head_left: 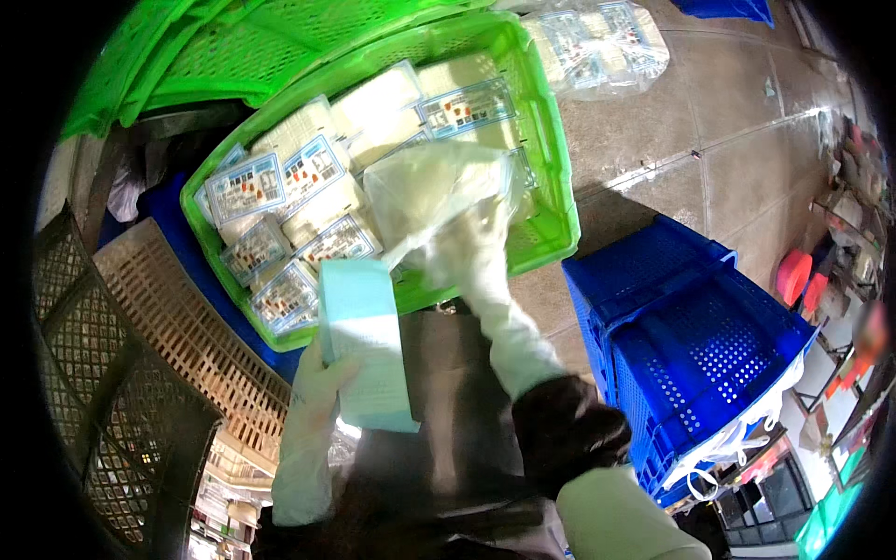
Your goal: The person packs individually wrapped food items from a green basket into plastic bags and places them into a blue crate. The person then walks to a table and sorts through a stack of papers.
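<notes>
1. Left hand (322, 397), gloved: gripping blue paper (366, 350), thumb on its face. Paper is up in front of that hand, at the crate's near edge.
2. Right hand (474, 252), gloved, farther out: at the clear bag (439, 182); blurred, can't tell if fingers are closed on it.
3. Green crate (560, 173) ahead of both hands, labelled packs (313, 168) inside, under/around bag.
4. Blue crates (691, 336): right of right hand.
5. Bagged packs (597, 47): beyond right hand, past green crate.

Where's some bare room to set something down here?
The floor between the green crate, the wrapped bundle and the blue crates looks mostly bare. The green crate is crowded: packs fill its left and middle, with a clear bag over some.
</notes>
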Demonstrator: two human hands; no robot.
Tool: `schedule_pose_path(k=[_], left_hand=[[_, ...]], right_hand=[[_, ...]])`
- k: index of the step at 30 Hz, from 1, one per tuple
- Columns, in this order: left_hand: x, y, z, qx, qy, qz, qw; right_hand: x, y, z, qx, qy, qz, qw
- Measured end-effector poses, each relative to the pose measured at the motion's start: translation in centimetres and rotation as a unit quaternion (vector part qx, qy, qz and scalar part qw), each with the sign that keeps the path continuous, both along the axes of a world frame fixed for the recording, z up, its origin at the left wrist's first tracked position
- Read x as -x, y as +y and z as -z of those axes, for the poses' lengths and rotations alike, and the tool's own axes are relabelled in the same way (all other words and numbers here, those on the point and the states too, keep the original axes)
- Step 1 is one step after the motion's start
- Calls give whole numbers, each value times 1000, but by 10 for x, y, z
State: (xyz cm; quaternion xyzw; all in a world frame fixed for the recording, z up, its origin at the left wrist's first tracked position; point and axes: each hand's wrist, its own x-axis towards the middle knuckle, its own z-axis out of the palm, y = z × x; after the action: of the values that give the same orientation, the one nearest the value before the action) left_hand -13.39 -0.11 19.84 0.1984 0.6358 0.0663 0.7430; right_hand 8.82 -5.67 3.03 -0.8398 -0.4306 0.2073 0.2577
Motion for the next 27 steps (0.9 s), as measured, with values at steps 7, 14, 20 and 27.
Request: schedule_pose_path(k=[7, 14, 20, 27], left_hand=[[3, -4, -24, -26, 23, -59, 998], [-27, 9, -52, -82, 55, 37, 994], [-44, 26, -93, -189, 10, 34, 981], [-95, 47, -199, -292, -157, 37, 943]], right_hand=[[-3, 24, -81, 93, 181, -47, 978], [40, 45, 64, 298, -2, -300, 906], [13, 48, -61, 290, 230, -178, 912], [-50, -96, -284, -160, 346, 135, 915]])
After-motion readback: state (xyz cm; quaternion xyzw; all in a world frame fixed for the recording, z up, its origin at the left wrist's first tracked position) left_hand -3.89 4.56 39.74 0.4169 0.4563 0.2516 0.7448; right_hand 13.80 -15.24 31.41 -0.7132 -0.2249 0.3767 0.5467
